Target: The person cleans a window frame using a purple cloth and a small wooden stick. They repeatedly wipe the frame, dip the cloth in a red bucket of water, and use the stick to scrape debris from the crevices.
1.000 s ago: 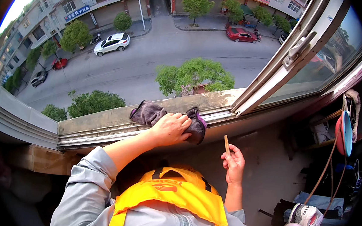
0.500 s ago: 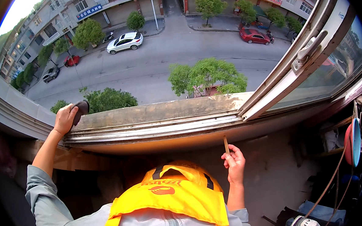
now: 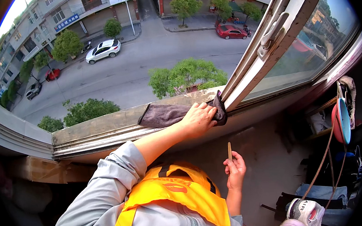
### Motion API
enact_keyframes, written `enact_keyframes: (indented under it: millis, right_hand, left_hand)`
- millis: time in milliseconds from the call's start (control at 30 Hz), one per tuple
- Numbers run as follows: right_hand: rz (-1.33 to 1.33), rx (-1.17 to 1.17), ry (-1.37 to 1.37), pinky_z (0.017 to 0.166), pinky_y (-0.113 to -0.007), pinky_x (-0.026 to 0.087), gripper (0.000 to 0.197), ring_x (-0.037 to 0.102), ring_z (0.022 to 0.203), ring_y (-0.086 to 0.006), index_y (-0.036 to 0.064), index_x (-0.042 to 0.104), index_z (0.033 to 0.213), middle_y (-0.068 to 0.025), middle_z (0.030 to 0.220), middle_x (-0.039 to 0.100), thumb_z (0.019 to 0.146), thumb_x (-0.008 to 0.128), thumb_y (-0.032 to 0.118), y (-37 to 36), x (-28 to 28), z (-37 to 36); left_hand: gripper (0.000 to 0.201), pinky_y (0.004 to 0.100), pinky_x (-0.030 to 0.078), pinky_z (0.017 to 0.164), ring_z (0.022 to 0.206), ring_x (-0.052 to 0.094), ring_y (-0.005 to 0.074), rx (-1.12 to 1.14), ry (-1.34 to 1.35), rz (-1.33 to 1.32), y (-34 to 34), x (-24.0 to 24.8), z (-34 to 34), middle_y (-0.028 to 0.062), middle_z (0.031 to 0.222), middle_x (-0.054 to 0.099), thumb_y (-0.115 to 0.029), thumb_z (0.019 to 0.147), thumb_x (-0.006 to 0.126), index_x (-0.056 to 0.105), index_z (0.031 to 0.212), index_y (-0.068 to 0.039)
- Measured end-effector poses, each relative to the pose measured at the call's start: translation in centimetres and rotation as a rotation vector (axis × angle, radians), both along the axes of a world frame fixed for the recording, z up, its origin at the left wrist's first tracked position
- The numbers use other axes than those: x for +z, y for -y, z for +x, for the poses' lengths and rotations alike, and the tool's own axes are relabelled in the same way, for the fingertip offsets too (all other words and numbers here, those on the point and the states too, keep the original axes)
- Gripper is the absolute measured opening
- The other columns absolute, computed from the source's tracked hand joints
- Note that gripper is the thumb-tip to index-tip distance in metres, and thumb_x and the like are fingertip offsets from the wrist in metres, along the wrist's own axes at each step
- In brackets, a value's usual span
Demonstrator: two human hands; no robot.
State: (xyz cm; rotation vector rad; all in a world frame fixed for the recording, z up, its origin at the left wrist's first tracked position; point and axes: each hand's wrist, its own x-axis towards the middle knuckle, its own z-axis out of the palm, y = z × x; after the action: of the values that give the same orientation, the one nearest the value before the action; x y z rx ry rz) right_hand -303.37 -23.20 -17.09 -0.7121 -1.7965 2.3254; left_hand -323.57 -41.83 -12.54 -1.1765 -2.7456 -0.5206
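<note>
My left hand (image 3: 199, 119) presses a dark grey-purple cloth (image 3: 161, 115) down on the window track (image 3: 98, 139), its fingers curled over the fabric. One end of the cloth bunches against the foot of the sliding sash (image 3: 260, 55); the rest trails left along the sill (image 3: 116, 118). Below the sill and to the right, my right hand (image 3: 236, 170) pinches a thin wooden stick (image 3: 230, 151) that points upward, apart from the frame. My left forearm crosses in front of the yellow apron (image 3: 179, 193).
Outside the opening, a street (image 3: 142, 63) lies far below. The sash carries a white handle (image 3: 273, 35). At right hang a pink basin and a blue basin (image 3: 344, 121) with cords; pale shoes (image 3: 302, 222) sit beneath. A cardboard box (image 3: 44, 169) stands at lower left.
My left hand has swept the cloth rightward along the track, from its left end to the sash. My right hand still holds the stick, slightly lower. The view has shifted right.
</note>
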Motion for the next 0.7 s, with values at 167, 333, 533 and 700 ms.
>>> enact_keyframes:
  millis: [167, 333, 533, 700]
  right_hand:
    - [-0.060, -0.036, 0.007, 0.051, -0.017, 0.036, 0.032, 0.048, 0.057, -0.0029, 0.0030, 0.058, 0.123, -0.0033, 0.082, 0.065, 0.091, 0.062, 0.003, -0.3, -1.2, 1.1]
    - [-0.059, 0.041, 0.016, 0.051, -0.017, 0.037, 0.033, 0.049, 0.058, -0.0028, 0.0046, 0.058, 0.123, -0.0030, 0.082, 0.066, 0.091, 0.063, 0.004, 0.7, -1.6, -1.6]
    - [-0.011, 0.199, 0.044, 0.049, -0.017, 0.037, 0.032, 0.048, 0.056, -0.0031, 0.0037, 0.058, 0.122, -0.0030, 0.081, 0.065, 0.090, 0.062, 0.004, 2.7, -2.8, -5.2]
    - [0.011, 0.250, 0.050, 0.048, -0.018, 0.036, 0.032, 0.047, 0.055, -0.0029, 0.0036, 0.058, 0.122, -0.0029, 0.080, 0.065, 0.090, 0.062, 0.004, 3.6, -3.9, -6.5]
  left_hand:
    - [0.041, 0.0401, 0.046, 0.085, 0.101, 0.057, 0.0253, -0.032, -0.122, -0.054, 2.8, -0.5, 0.5, 0.0061, 0.105, 0.064, -0.034, 0.090, 0.064, 0.061, 0.118, -0.005]
    - [0.035, 0.0376, 0.050, 0.077, 0.091, 0.057, 0.0257, -0.029, -0.114, -0.139, 15.1, 1.0, 4.2, 0.0068, 0.093, 0.060, -0.033, 0.084, 0.067, 0.063, 0.106, -0.006]
    - [0.020, 0.0419, 0.050, 0.067, 0.080, 0.059, 0.0302, 0.224, 0.082, -0.315, 36.4, 2.7, 11.9, 0.0108, 0.082, 0.059, -0.025, 0.082, 0.066, 0.058, 0.077, -0.007]
    - [0.036, 0.0356, 0.048, 0.066, 0.072, 0.061, 0.0205, 0.981, 0.237, 0.864, 45.7, 3.9, 15.3, 0.0068, 0.087, 0.067, -0.029, 0.104, 0.048, 0.064, 0.091, 0.000]
